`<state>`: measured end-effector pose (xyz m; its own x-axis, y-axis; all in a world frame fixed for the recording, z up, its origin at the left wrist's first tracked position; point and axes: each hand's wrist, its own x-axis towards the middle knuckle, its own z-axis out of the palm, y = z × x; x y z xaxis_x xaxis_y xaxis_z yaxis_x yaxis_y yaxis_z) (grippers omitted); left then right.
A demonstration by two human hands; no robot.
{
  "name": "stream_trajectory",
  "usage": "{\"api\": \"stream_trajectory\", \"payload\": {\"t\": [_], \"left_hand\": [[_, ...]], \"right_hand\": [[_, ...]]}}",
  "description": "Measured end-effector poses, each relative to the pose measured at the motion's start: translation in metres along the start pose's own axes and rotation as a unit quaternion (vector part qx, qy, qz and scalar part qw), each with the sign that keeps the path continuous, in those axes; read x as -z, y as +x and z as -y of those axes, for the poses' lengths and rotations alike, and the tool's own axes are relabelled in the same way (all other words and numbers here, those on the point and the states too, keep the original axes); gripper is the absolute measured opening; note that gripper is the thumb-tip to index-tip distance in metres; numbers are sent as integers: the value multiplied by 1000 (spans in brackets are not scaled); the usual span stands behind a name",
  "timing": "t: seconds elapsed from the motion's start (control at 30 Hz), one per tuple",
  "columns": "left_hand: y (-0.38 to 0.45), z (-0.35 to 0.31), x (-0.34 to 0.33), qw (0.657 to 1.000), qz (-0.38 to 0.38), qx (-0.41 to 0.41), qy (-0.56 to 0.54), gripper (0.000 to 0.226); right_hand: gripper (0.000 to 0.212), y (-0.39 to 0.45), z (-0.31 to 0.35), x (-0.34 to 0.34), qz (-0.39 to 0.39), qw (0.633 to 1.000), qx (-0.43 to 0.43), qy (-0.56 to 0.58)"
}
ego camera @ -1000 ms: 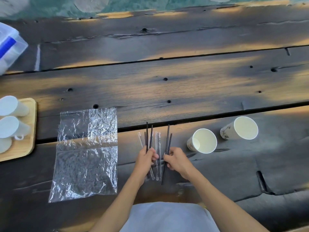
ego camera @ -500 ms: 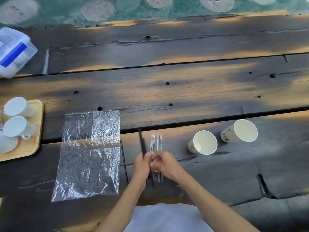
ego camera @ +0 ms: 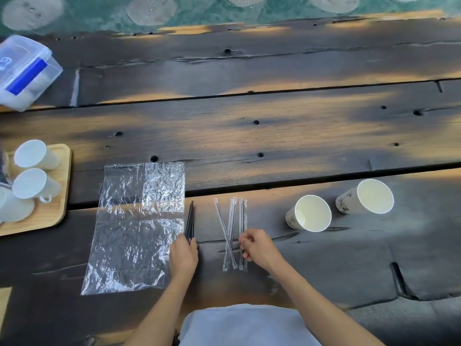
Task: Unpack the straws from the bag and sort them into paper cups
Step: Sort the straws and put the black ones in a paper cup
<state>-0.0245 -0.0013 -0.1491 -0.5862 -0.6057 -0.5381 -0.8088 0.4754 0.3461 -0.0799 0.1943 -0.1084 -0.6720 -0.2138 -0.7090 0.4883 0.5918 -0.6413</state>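
An empty clear plastic bag (ego camera: 134, 228) lies flat on the dark wooden table. Just right of it my left hand (ego camera: 184, 255) grips a bundle of black straws (ego camera: 190, 221) that rests on the table, pointing away from me. Several clear wrapped straws (ego camera: 230, 231) lie crossed on the table in the middle. My right hand (ego camera: 258, 247) sits at their right side, fingers curled on the rightmost wrapped straws (ego camera: 242, 221). Two paper cups stand to the right, the nearer cup (ego camera: 310, 213) and the farther cup (ego camera: 369, 197), both showing no straws inside.
A wooden tray (ego camera: 53, 211) with white mugs (ego camera: 33, 184) sits at the left edge. A clear plastic box with a blue latch (ego camera: 25, 71) lies at the far left. Deep cracks run through the planks at the near right.
My hands have parted: the left carried the black straws left to the bag's edge, and the clear wrapped straws stay spread in the middle by my right hand.
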Motion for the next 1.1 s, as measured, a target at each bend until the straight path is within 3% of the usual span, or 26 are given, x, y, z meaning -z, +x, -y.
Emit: {"api": "stream_trajectory", "payload": {"t": [0.1, 0.17, 0.23, 0.3, 0.37, 0.43, 0.5, 0.6, 0.77, 0.93, 1.1], "left_hand": [[-2, -13, 7, 996, 54, -42, -49, 20], [-14, -31, 19, 978, 135, -61, -145, 22], [-28, -50, 31, 927, 239, -48, -285, 22], [-42, -64, 39, 852, 348, -32, -390, 17], [-53, -71, 44, 788, 434, -34, -435, 13], [-62, -75, 43, 748, 481, -42, -456, 14], [-68, -77, 40, 748, 489, -49, -446, 21], [-77, -70, 36, 783, 491, -51, -379, 28], [-94, -67, 33, 786, 487, -38, -380, 33], [-101, -90, 30, 787, 453, -65, -414, 30], [-106, -99, 24, 802, 453, -85, -381, 31]], "right_hand": [[18, 0, 5, 0, 7, 999, -2, 45], [16, -1, 15, 4, 11, 993, 7, 115], [13, -1, 27, 10, 24, 985, 30, 170], [19, -1, 39, 18, 78, 970, 52, 224], [30, 0, 48, 24, 155, 936, 68, 309], [33, -1, 55, 29, 191, 909, 77, 362], [24, -3, 60, 31, 180, 896, 97, 394], [6, -7, 68, 39, 119, 863, 142, 470], [12, -14, 71, 52, 74, 845, 171, 501], [18, -22, 60, 55, 97, 856, 178, 475], [6, -35, 52, 73, 111, 888, 178, 409]]}}
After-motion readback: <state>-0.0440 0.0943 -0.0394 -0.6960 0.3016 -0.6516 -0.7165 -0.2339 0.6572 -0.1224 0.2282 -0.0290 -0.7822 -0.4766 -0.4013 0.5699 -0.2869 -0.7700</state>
